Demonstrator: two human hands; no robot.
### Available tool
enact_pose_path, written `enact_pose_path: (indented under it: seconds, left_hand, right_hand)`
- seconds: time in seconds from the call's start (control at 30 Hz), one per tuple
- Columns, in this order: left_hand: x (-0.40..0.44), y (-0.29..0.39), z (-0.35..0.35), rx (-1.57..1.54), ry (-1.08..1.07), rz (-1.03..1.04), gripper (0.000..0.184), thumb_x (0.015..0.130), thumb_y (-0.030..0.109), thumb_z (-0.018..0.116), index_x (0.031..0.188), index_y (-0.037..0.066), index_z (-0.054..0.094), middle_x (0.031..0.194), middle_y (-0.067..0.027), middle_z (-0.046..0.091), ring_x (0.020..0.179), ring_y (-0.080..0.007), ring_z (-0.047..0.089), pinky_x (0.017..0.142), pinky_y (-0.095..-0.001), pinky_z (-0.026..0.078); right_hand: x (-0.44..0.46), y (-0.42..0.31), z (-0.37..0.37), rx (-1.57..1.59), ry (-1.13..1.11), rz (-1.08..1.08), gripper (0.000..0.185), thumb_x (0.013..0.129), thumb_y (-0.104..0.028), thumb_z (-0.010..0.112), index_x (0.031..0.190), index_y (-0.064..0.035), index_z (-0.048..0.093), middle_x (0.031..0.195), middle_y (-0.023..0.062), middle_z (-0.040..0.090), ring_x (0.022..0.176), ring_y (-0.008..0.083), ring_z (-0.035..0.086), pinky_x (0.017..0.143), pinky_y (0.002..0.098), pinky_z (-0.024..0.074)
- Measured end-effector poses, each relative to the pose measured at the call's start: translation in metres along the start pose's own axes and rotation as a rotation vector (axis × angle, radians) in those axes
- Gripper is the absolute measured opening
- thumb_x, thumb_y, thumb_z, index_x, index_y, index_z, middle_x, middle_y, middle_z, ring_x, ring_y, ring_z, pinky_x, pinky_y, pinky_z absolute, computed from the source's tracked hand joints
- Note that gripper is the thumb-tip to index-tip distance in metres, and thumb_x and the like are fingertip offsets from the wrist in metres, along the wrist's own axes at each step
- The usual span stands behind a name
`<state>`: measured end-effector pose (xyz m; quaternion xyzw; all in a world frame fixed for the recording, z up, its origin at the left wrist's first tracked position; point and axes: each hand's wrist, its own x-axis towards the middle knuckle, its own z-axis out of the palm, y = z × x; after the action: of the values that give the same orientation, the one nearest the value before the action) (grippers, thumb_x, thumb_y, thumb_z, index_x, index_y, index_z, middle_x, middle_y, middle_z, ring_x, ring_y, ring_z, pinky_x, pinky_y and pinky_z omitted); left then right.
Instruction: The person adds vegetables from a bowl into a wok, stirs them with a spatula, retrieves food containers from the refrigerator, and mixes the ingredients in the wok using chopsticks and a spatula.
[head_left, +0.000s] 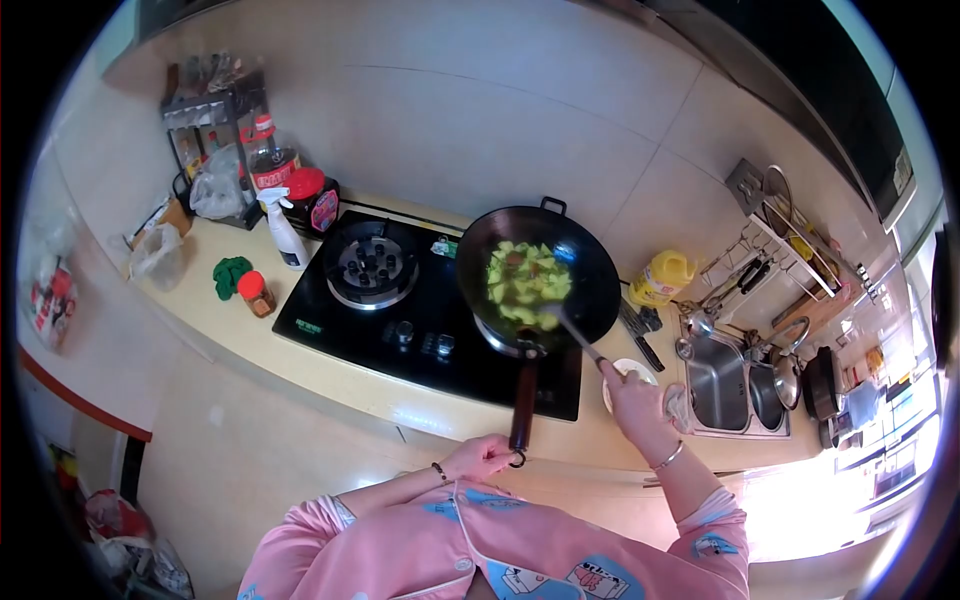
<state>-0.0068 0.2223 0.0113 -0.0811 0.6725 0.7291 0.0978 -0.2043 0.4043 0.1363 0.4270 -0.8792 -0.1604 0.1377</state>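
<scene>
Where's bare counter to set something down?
Free: the counter left of the stove, between plastic bag and green cloth, and a narrow strip along the stove's front. Crowded: back left, by the spray bottle and big jar; right of the wok, by the yellow jug and white dish.

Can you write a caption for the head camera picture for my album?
Right hand holds a utensil among green chunks in a black wok, left hand at its handle.

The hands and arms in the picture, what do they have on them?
Pink sleeves with blue cartoon patches and pale cuffs cover the upper arms; the forearms are bare. The left hand has a dark beaded bracelet at its wrist, the right hand a thin, silvery bangle. No gloves.
</scene>
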Motion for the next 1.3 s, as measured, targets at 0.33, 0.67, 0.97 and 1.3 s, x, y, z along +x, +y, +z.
enact_pose_path:
  seconds: [0.33, 0.67, 0.97, 1.3]
  left_hand:
    - [-0.002, 0.005, 0.002, 0.052, 0.02, -0.039, 0.03, 0.087, 0.017, 0.058, 0.11, 0.0, 0.049, 0.081, -0.0026, 0.059, 0.072, -0.0086, 0.056, 0.066, -0.0228, 0.047]
    - [0.0, -0.002, 0.002, 0.039, -0.01, -0.037, 0.022, 0.088, 0.017, 0.055, 0.102, 0.001, 0.051, 0.078, -0.0003, 0.058, 0.07, -0.0065, 0.053, 0.063, -0.0208, 0.045]
    - [0.002, -0.009, 0.003, 0.01, -0.011, -0.003, 0.023, 0.088, 0.018, 0.056, 0.101, -0.001, 0.051, 0.076, -0.0012, 0.057, 0.067, -0.0065, 0.052, 0.062, -0.0212, 0.044]
    - [0.001, -0.01, 0.001, 0.052, -0.006, 0.025, 0.027, 0.088, 0.017, 0.056, 0.107, -0.001, 0.049, 0.081, -0.003, 0.059, 0.071, -0.0078, 0.054, 0.065, -0.0218, 0.046]
  right_hand:
    - [-0.017, 0.008, -0.042, 0.01, -0.027, 0.002, 0.04, 0.084, -0.02, 0.051, 0.124, -0.0223, 0.046, 0.071, 0.0108, 0.057, 0.056, 0.0283, 0.058, 0.056, 0.0401, 0.047]
    - [0.044, 0.009, 0.006, 0.59, 0.098, 0.246, 0.04, 0.085, -0.021, 0.05, 0.125, -0.0198, 0.045, 0.074, 0.0191, 0.06, 0.068, 0.0378, 0.059, 0.064, 0.0442, 0.0473]
    - [0.045, -0.032, 0.017, 0.286, 0.039, 0.122, 0.039, 0.085, -0.024, 0.051, 0.123, -0.0201, 0.044, 0.073, 0.016, 0.058, 0.06, 0.0337, 0.059, 0.053, 0.0434, 0.0479]
    - [0.024, 0.019, -0.001, 0.0, -0.069, 0.127, 0.049, 0.08, -0.01, 0.049, 0.127, -0.0217, 0.044, 0.079, 0.0117, 0.056, 0.068, 0.0261, 0.062, 0.056, 0.0355, 0.0504]
